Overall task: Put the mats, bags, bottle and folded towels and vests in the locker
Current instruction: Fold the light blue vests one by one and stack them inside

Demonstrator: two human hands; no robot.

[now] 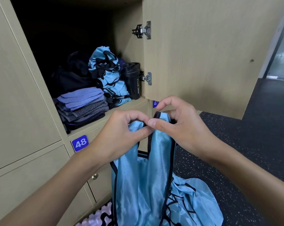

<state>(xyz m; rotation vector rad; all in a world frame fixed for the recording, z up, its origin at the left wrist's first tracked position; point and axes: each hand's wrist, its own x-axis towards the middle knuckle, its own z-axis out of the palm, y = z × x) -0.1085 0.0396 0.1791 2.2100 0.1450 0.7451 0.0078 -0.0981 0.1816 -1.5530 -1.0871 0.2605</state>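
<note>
Head view, looking down at an open locker point(121, 110) with its door point(203, 54) swung out to the right on two metal hinges point(143, 30).

Both hands are raised in front of the locker, just below the open compartment, and hold one light-blue vest point(142, 176) with black trim by its two shoulder straps. The left hand point(121, 136) pinches the left strap between thumb and curled forefinger. The right hand point(178, 126) pinches the right strap between the thumb and the curled lower fingers, with its forefinger arched above the strap's top. The two thumbs lie just beside each other. The body of the vest hangs straight down from the straps.

Inside the compartment:
- A stack of folded towels point(82, 105), purple and grey, sits at the front left.
- A heap of folded vests point(108, 75), the same blue, stands in the middle.
- A black bottle point(132, 80) lettered "SPORT BOTTLE" stands upright at the right wall, touching the heap.
- A dark bag point(71, 75) lies behind the towels; the shadow there is deep, and it may be more than one bag.

More loose vests point(195, 201) lie crumpled on the speckled dark floor point(235, 152) at lower right. A lilac mat point(98, 216) with a toothed edge shows at the bottom margin. Number plate 48 point(80, 143) and plate 47 point(155, 103) mark the doors below, one of which has a brass knob point(95, 176).
</note>
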